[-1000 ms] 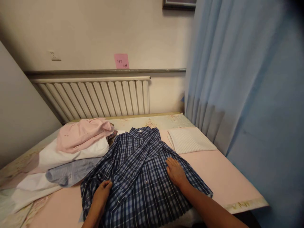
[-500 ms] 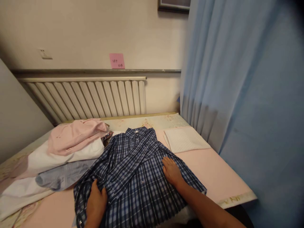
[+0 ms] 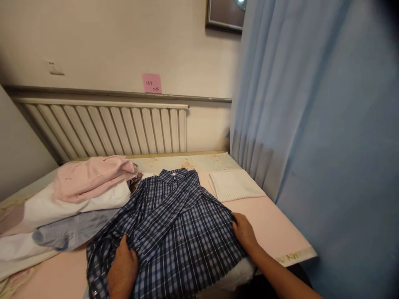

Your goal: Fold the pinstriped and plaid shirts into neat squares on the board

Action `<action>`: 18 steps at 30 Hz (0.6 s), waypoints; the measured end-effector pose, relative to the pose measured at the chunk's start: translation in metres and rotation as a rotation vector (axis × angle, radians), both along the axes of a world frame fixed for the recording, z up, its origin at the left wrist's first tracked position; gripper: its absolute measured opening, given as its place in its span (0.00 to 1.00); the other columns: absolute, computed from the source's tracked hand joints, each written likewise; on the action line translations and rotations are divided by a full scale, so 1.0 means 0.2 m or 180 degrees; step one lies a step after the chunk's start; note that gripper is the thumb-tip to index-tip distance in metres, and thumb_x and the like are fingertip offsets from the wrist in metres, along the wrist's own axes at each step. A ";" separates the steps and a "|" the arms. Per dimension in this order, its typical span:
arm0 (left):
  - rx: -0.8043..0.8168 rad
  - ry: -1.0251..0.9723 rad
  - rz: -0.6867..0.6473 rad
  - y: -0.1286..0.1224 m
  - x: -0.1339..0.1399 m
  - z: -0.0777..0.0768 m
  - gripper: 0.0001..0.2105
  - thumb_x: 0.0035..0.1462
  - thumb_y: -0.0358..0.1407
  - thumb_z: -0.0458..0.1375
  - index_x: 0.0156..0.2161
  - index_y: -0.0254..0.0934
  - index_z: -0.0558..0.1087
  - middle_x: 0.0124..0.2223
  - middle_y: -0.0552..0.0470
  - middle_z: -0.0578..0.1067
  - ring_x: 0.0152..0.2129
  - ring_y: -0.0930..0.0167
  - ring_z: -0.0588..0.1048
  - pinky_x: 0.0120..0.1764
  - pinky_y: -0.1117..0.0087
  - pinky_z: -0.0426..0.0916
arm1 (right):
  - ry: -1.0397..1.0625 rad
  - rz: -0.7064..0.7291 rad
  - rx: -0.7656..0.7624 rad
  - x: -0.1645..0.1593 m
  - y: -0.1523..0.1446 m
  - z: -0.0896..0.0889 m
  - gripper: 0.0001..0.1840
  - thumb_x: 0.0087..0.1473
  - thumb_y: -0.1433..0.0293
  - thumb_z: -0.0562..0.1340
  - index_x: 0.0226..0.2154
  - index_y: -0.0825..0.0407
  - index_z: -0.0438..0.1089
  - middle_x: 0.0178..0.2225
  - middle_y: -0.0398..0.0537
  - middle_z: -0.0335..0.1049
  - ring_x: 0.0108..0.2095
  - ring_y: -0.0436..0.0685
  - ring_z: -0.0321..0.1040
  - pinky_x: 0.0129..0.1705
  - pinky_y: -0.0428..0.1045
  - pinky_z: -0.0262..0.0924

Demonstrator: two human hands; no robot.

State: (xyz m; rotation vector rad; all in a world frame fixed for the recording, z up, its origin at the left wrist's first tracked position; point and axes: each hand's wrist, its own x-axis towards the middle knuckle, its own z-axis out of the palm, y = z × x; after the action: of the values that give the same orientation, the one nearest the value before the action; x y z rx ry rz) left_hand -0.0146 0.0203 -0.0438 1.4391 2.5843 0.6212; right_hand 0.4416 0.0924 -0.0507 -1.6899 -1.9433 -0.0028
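Observation:
A navy plaid button-up shirt [image 3: 187, 245] lies front up on the table, collar toward the wall, one long sleeve folded diagonally across its chest. At its right side edge, my right hand [image 3: 245, 232] is closed on the cloth, fingertips hidden at the fabric. My left hand [image 3: 123, 265] holds bunched cloth at the shirt's lower left, with some of its fingers out of sight. Under the lower right hem, a pale greyish cloth [image 3: 232, 276] shows.
Left of the shirt is a heap of clothes: a pink garment [image 3: 93, 178], white cloth [image 3: 102, 203] and a grey-blue piece [image 3: 75, 230]. A folded cream ribbed cloth [image 3: 237, 185] lies at the back right. A blue curtain [image 3: 280, 104] hangs on the right; a radiator [image 3: 109, 128] stands behind.
My right hand has gone from lying flat on the shirt to gripping its right edge, which is now drawn inward. My left hand stays on the left side. The view has shifted slightly.

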 end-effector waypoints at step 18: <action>0.0290 -0.0153 -0.0334 0.05 -0.08 0.06 0.22 0.63 0.32 0.39 0.59 0.34 0.63 0.54 0.41 0.73 0.44 0.63 0.76 0.46 0.65 0.67 | 0.0570 -0.0928 -0.1438 0.16 -0.14 0.01 0.05 0.48 0.71 0.58 0.23 0.49 0.63 0.24 0.43 0.70 0.28 0.54 0.66 0.30 0.46 0.49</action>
State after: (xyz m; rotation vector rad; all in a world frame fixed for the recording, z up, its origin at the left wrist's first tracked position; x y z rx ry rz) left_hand -0.0300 0.0301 -0.0317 1.5550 2.4555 0.7581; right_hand 0.4737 0.0652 -0.0477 -2.1661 -1.6303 0.4941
